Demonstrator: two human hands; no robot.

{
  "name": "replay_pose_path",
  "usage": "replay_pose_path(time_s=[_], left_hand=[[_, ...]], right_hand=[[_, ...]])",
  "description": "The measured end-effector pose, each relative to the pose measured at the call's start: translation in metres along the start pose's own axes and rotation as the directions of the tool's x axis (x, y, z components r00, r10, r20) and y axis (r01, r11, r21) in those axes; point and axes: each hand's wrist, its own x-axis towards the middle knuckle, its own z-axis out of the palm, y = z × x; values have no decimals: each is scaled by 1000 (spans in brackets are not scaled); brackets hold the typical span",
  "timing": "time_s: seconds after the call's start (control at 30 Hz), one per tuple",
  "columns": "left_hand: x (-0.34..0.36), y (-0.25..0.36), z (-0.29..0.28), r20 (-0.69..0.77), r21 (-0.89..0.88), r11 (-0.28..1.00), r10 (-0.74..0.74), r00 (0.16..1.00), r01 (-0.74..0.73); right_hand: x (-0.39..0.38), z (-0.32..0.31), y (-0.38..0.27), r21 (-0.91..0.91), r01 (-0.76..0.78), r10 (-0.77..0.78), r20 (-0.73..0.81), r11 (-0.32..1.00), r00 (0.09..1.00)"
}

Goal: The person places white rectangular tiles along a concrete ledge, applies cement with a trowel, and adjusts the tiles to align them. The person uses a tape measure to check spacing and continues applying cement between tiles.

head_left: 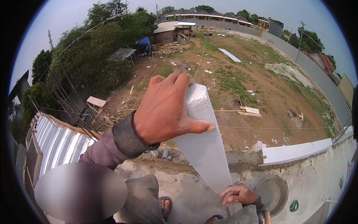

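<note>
A long white lightweight concrete block (205,153) stands tilted in front of me, its far end raised. My left hand (167,108) is closed over the raised end, thumb along the near face and fingers over the far edge. My right hand (240,195) is at the block's lower end, fingers curled against its corner; the palm side is hidden. Beside the right hand sits a round bucket (285,190) with grey contents. An orange handle (267,217) shows below the right wrist; the rest of that tool is out of sight.
White blocks (298,152) lie in a row along the ledge at right, with a taut string (276,128) beyond. A green-and-black tape measure (294,205) lies on the concrete. Corrugated metal sheets (61,143) are at left. Past the ledge, open ground lies lower.
</note>
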Motion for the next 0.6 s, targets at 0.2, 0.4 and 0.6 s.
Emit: replay_pose_path(time_s=[0.2,0.4,0.6], left_hand=[[79,61,21,68,-40,983,180,981,-178],[103,59,51,-12,-482,857,202,979,-182],[-31,37,166,164,-731,682,131,978,31]], right_hand=[[-6,-27,-173,-696,355,-778,-514,624,361],[18,-45,-202,-425,634,-703,-655,646,277],[16,-46,-186,-415,774,-659,-752,478,3]])
